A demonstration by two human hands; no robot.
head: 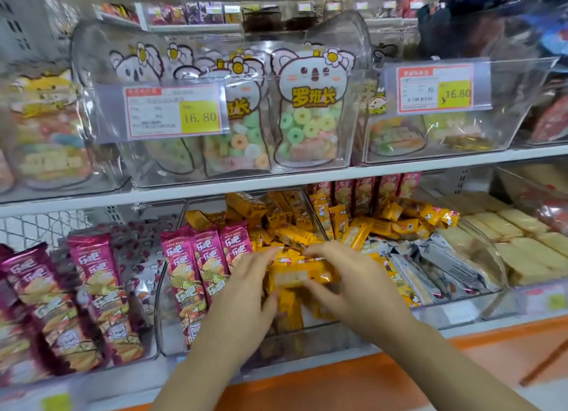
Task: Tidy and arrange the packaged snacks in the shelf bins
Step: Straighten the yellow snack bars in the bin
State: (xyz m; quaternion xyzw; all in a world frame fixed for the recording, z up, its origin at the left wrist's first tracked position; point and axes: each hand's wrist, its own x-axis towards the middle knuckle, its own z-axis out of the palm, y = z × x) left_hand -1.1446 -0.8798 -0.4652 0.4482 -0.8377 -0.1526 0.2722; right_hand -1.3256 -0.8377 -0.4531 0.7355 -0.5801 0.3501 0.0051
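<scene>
A yellow snack pack (302,274) lies crosswise on top of the other yellow packs in the middle clear bin (215,346) on the lower shelf. My left hand (246,290) holds its left end and my right hand (347,278) holds its right end, fingers curled over the pack's edges. Upright magenta snack packs (203,263) stand in the left part of the same bin. More yellow packs (276,220) are heaped loosely behind my hands.
The neighbouring bin to the left holds magenta packs (92,287). To the right lie grey-white packs (445,266) and pale wafer packs (516,241). The upper shelf has clear bins of koala-shaped candy bags (310,109) with price tags (175,112). An orange shelf edge (338,383) runs below.
</scene>
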